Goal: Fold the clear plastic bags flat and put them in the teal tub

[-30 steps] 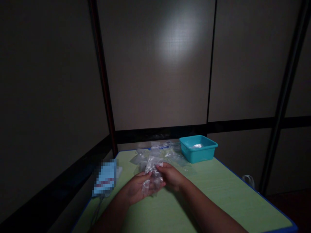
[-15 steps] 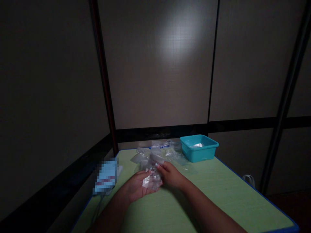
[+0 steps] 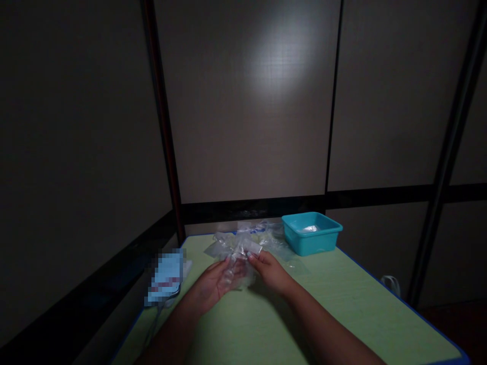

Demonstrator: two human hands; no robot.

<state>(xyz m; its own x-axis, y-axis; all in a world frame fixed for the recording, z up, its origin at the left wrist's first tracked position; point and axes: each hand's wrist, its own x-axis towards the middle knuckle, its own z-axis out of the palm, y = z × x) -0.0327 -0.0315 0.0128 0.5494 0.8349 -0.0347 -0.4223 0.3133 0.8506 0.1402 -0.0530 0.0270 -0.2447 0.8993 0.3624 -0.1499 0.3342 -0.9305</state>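
Between my two hands is a crumpled clear plastic bag (image 3: 238, 268), held above the green table (image 3: 342, 304). My left hand (image 3: 213, 286) has it across the palm and fingers, with the thumb on top. From the other side, my right hand (image 3: 268, 268) pinches the bag between thumb and fingers. Just beyond the hands lies a loose heap of clear plastic bags (image 3: 274, 241). Where the held bag ends and the heap begins is hard to make out.
A turquoise basin (image 3: 314, 241) with something clear and shiny inside stands at the back right. On the left edge lies a blurred-out pale blue object (image 3: 165, 279) with a cable. Wall panels (image 3: 251, 126) rise behind the table.
The plastic in my hands has shifted and bunched differently; the pale patch over my left palm no longer shows. My left fingers have moved slightly forward. Basin and heap stay put.
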